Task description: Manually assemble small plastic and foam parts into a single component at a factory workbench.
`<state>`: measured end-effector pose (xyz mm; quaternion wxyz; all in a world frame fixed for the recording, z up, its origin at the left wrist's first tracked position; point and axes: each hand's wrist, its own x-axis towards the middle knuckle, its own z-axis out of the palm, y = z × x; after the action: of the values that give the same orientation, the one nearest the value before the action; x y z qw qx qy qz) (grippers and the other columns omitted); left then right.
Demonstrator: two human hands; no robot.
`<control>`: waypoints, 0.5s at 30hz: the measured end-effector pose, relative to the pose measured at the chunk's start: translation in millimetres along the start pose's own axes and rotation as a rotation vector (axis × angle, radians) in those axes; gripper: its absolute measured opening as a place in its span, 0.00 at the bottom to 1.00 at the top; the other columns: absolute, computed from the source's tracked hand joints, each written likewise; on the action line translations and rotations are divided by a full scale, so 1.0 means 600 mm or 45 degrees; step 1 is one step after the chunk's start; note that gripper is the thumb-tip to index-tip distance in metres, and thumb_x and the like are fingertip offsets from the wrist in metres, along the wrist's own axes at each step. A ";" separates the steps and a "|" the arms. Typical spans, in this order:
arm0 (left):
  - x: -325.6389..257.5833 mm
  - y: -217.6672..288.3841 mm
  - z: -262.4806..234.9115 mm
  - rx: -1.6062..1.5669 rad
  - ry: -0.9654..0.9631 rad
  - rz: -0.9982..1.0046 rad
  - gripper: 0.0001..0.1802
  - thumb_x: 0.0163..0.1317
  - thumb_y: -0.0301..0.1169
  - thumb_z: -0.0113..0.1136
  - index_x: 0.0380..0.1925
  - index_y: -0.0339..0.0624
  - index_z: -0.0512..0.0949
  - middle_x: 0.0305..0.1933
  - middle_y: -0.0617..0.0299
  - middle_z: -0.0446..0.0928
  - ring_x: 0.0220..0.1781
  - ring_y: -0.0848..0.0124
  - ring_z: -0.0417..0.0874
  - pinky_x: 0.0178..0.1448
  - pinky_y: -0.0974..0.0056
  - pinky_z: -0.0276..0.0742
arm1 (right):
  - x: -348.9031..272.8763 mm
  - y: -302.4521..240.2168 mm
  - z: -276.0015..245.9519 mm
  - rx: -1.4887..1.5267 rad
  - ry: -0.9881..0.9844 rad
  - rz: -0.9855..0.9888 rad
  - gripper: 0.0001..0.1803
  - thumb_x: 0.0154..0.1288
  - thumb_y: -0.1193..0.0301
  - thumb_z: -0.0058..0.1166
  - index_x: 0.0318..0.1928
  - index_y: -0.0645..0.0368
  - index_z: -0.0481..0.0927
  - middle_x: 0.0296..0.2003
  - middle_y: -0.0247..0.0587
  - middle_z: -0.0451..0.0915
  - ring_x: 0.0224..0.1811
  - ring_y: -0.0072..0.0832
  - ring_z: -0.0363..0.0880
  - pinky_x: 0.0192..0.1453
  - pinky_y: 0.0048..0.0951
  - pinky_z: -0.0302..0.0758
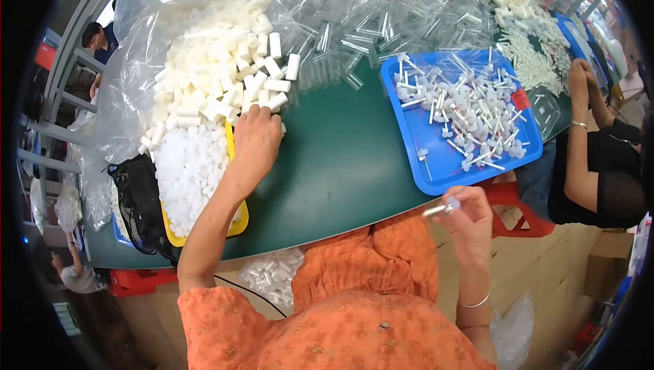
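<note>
I have the right hand (pixel 473 217) clamped on a white stick with a translucent cap (pixel 436 211) — thumb and fingers pinch it just off the near side of the blue tray (pixel 477 175). My left hand (pixel 257 137) bends over the near edge of the white cylinders (pixel 225 74) on the green bench (pixel 334 159) — whether its fingers grip one, I cannot tell.

black mesh bag (pixel 138 196) | red stool (pixel 507 196), right | brown carton (pixel 608 264), far right
</note>
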<state>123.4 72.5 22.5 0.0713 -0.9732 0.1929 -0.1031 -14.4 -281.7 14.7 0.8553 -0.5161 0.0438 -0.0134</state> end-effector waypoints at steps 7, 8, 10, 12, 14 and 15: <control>-0.083 0.175 -0.066 -1.687 -0.539 -0.384 0.12 0.71 0.29 0.54 0.51 0.38 0.71 0.37 0.57 0.82 0.31 0.69 0.81 0.36 0.65 0.77 | -0.005 0.044 0.078 0.183 -0.215 0.256 0.13 0.66 0.79 0.55 0.51 0.64 0.75 0.49 0.45 0.78 0.43 0.25 0.80 0.43 0.24 0.82; -0.092 0.189 -0.064 -1.835 -0.557 -0.413 0.12 0.71 0.27 0.53 0.53 0.37 0.71 0.38 0.61 0.82 0.27 0.78 0.77 0.33 0.71 0.75 | -0.005 0.048 0.085 0.127 -0.224 0.261 0.13 0.68 0.79 0.54 0.51 0.64 0.75 0.50 0.46 0.78 0.42 0.24 0.80 0.41 0.23 0.81; -0.107 0.212 -0.046 -1.922 -0.509 -0.349 0.14 0.71 0.27 0.53 0.55 0.37 0.72 0.38 0.62 0.81 0.29 0.79 0.76 0.34 0.71 0.75 | -0.006 0.073 0.087 0.149 -0.182 0.221 0.11 0.70 0.77 0.52 0.52 0.64 0.75 0.49 0.46 0.78 0.40 0.23 0.79 0.40 0.23 0.80; -0.118 0.227 -0.033 -2.010 -0.450 -0.277 0.15 0.71 0.27 0.53 0.56 0.37 0.72 0.38 0.64 0.81 0.30 0.79 0.75 0.35 0.72 0.74 | -0.007 0.083 0.086 0.166 -0.145 0.169 0.11 0.72 0.76 0.50 0.52 0.64 0.75 0.49 0.46 0.79 0.38 0.21 0.78 0.38 0.22 0.78; -0.130 0.231 -0.027 -2.175 -0.442 -0.329 0.17 0.71 0.27 0.53 0.59 0.37 0.73 0.36 0.65 0.79 0.33 0.80 0.75 0.36 0.72 0.74 | -0.007 0.086 0.089 0.283 -0.065 0.291 0.11 0.75 0.73 0.48 0.53 0.64 0.74 0.49 0.48 0.79 0.34 0.21 0.77 0.37 0.23 0.77; -0.131 0.230 -0.025 -2.182 -0.441 -0.327 0.17 0.71 0.27 0.53 0.59 0.37 0.73 0.36 0.65 0.79 0.33 0.80 0.75 0.36 0.72 0.74 | -0.010 0.088 0.088 0.276 -0.063 0.291 0.11 0.75 0.73 0.48 0.53 0.64 0.74 0.49 0.48 0.79 0.34 0.21 0.77 0.37 0.23 0.77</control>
<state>-1.0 -24.6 -1.0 -0.6667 -0.7080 0.0794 0.2188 -16.8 -209.8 -7.1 0.9027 -0.4127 0.0795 0.0922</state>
